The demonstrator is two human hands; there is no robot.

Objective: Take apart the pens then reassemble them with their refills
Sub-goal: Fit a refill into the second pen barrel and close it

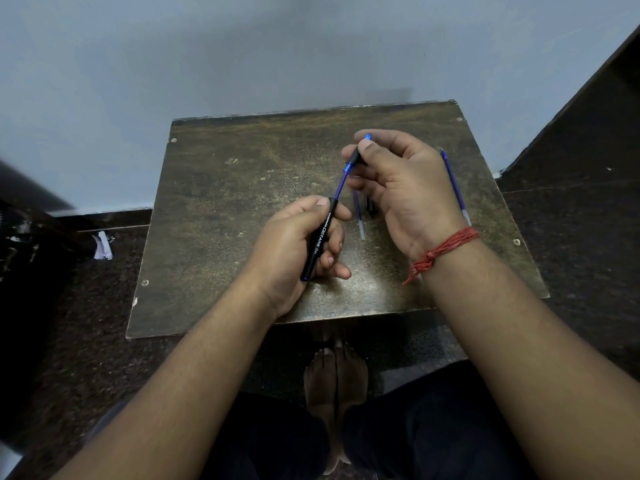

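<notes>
My left hand [304,244] grips a black pen barrel [318,239] with white lettering, held slanted above the table. A blue refill [341,183] sticks out of the barrel's upper end. My right hand [398,181] pinches the pen's black-and-blue front section [358,155] at the refill's far end. A second blue refill [359,216] and a small black pen part [371,206] lie on the table under my right hand, partly hidden. A third blue refill [455,187] lies on the table to the right of my right hand.
The small worn brown table [225,209] stands against a pale wall [242,46]. Dark speckled floor surrounds it. A scrap of white paper [103,245] lies on the floor at the left. My bare feet [334,372] show below the table's near edge.
</notes>
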